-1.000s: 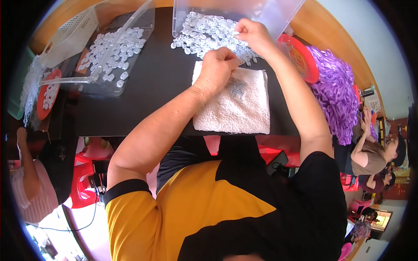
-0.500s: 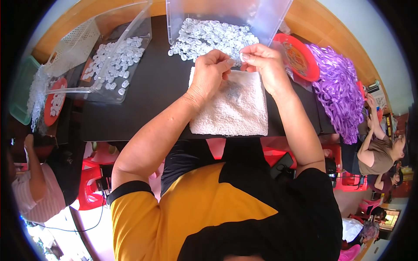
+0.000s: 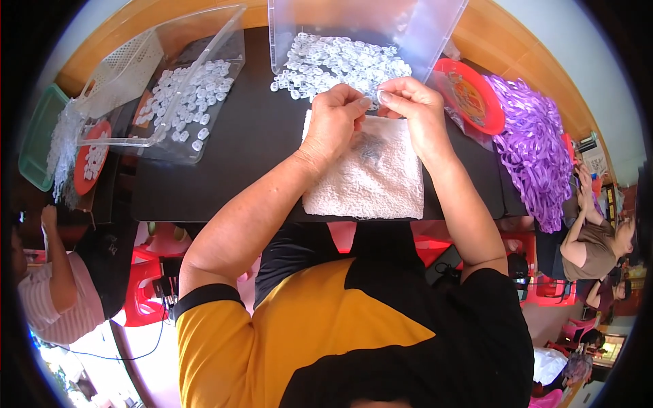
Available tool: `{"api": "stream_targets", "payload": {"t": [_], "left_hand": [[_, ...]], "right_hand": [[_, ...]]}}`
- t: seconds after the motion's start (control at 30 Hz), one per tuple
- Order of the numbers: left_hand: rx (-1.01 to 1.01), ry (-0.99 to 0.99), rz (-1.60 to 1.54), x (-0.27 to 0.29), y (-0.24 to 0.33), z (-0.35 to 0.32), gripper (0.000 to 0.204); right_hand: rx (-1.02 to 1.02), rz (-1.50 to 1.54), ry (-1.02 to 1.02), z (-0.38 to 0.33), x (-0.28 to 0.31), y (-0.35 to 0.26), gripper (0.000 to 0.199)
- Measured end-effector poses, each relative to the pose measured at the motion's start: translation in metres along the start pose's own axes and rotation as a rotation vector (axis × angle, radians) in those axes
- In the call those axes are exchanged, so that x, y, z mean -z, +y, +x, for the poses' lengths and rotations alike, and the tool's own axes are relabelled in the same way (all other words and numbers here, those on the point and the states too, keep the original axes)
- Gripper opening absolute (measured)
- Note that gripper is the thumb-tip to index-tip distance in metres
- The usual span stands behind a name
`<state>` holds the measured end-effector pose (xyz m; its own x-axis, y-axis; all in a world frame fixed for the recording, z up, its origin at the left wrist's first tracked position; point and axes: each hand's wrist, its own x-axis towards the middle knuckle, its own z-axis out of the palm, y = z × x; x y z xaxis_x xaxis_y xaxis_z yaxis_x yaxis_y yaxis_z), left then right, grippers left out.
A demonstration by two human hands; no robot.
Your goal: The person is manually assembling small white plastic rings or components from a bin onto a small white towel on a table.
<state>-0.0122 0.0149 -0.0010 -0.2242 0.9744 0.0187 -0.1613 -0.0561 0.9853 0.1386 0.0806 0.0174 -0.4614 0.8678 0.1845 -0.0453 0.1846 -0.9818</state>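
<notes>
My left hand (image 3: 338,115) and my right hand (image 3: 416,109) meet above the far edge of a folded white towel (image 3: 360,187). Thumb and forefinger of the right hand pinch a small whitish plastic piece, mostly covered by the fingertips. The left hand is also closed in a pinch, its fingertips close to that piece; what it holds is too small to make out. On the towel lies a patch of small grey bits (image 3: 371,146). Just beyond the hands, a heap of small clear plastic pieces (image 3: 340,58) spills from a clear plastic box (image 3: 435,34) tipped on its side.
On the left, another clear box (image 3: 235,51) holds more plastic pieces, beside a white basket (image 3: 122,71), a red plate (image 3: 101,132) and a green tray (image 3: 37,146). At right are a red dish (image 3: 486,95) and purple ribbons (image 3: 534,149). People sit on both sides.
The right hand has come closer to the left, so the fingertips now nearly meet around the small piece. The whole view has shifted slightly.
</notes>
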Motion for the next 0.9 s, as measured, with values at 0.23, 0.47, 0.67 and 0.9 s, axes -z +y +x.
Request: {"api": "stream_targets", "payload": {"t": [0.23, 0.47, 0.67, 0.9], "left_hand": [[0.008, -0.004, 0.037, 0.0, -0.001, 0.0, 0.013], [0.007, -0.019, 0.055, -0.001, -0.003, 0.0, 0.013], [-0.009, -0.043, 0.065, -0.001, -0.003, -0.001, 0.012], [0.007, -0.012, 0.0, -0.007, -0.002, -0.004, 0.009]], "right_hand": [[0.002, -0.044, -0.007, -0.002, -0.001, 0.0, 0.011], [0.031, -0.017, -0.026, -0.004, -0.005, 0.004, 0.01], [0.014, -0.007, -0.047, -0.002, 0.0, 0.008, 0.01], [-0.032, 0.118, 0.002, -0.006, -0.006, 0.013, 0.009]]}}
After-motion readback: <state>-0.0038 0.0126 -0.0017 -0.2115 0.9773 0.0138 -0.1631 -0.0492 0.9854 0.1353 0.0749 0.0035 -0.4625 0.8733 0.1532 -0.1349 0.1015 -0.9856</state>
